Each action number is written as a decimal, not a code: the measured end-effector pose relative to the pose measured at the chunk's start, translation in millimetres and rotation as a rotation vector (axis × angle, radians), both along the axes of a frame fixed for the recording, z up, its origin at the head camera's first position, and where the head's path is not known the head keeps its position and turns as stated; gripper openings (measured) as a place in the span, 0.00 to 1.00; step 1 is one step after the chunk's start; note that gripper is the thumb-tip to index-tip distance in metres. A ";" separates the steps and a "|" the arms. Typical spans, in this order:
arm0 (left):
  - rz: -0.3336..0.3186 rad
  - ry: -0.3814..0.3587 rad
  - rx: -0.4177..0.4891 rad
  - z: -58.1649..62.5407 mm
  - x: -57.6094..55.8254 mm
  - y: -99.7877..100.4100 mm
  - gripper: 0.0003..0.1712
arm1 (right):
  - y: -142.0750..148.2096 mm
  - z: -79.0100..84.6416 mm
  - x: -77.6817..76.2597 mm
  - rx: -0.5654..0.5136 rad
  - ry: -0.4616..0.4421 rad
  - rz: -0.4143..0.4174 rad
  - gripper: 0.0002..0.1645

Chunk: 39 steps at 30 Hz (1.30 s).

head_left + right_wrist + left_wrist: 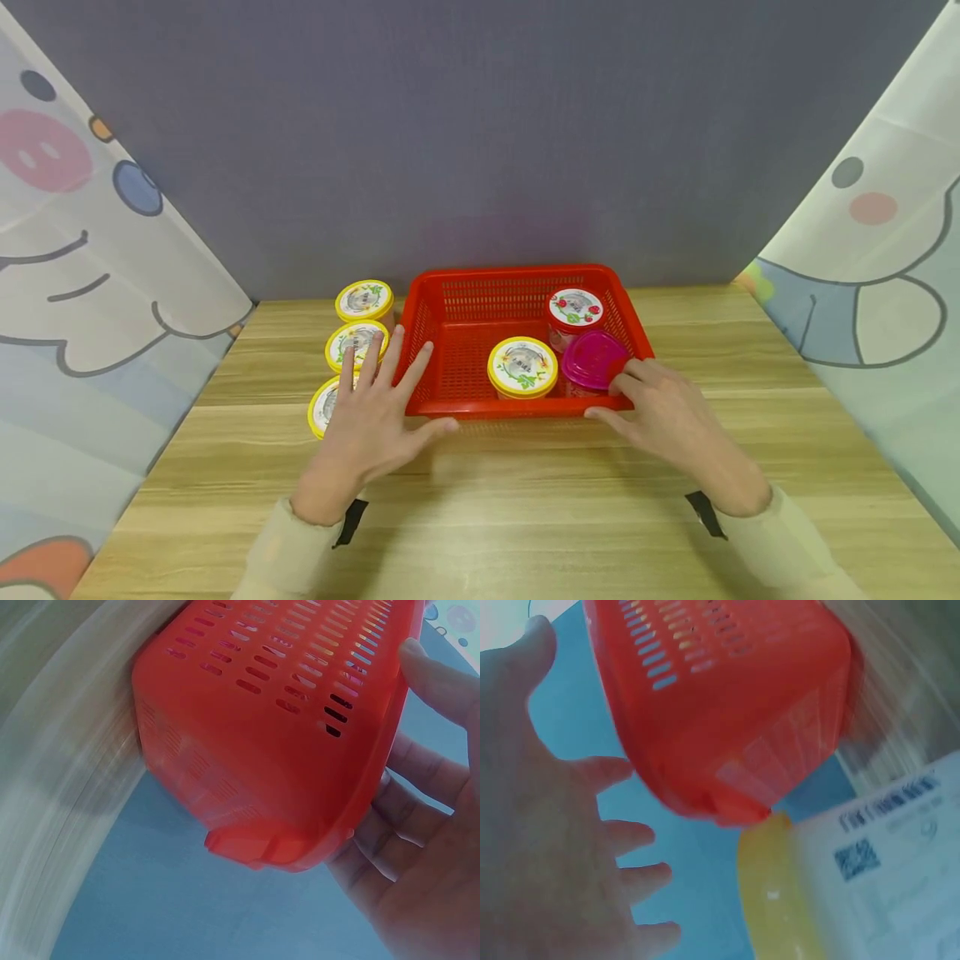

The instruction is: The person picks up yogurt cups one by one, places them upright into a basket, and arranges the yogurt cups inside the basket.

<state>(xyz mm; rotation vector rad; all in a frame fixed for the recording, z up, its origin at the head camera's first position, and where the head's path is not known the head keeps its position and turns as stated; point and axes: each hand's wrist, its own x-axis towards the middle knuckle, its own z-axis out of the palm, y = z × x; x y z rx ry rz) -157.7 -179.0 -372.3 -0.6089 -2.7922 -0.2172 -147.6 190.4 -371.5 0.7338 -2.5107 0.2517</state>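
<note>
A red plastic basket point(480, 408) with slotted walls stands on the table. Inside it are a yellow-lidded tub point(522, 367), a red-lidded tub point(576, 308) and a magenta-lidded tub point(596, 358). My right hand point(663, 408) grips the rim at the front right corner, thumb outside and fingers over the rim, as the right wrist view shows. With fingers spread and straight, my left hand point(371, 429) hovers by the front left corner. It partly hides the nearest of three yellow-lidded tubs point(364, 299) left of the basket; one tub's barcode label point(889, 855) shows in the left wrist view.
The wood-grain table point(525, 517) runs up to a grey back panel point(487, 150). Cartoon-printed curtains point(90, 250) hang on the left and right sides. The row of tubs stands close beside the basket's left wall.
</note>
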 end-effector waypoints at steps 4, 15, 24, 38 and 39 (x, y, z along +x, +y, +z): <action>0.036 -0.032 -0.004 4.2 -3.9 -10.7 0.60 | 0.9 -1.1 -0.9 -0.001 0.005 0.014 0.23; 0.116 -0.157 0.017 12.8 -9.5 -40.4 0.64 | 1.8 -2.6 -2.1 -0.005 0.027 0.033 0.27; 0.164 -0.277 0.012 15.6 -8.2 -52.0 0.67 | 2.6 -3.2 -1.9 -0.016 0.043 0.044 0.42; 0.207 -0.398 -0.006 12.8 -7.4 -51.4 0.61 | 2.2 -3.6 -1.1 -0.027 0.027 0.034 0.45; 0.206 -0.396 -0.005 12.4 -7.5 -51.4 0.59 | 2.1 -3.7 -1.3 -0.028 0.030 0.037 0.44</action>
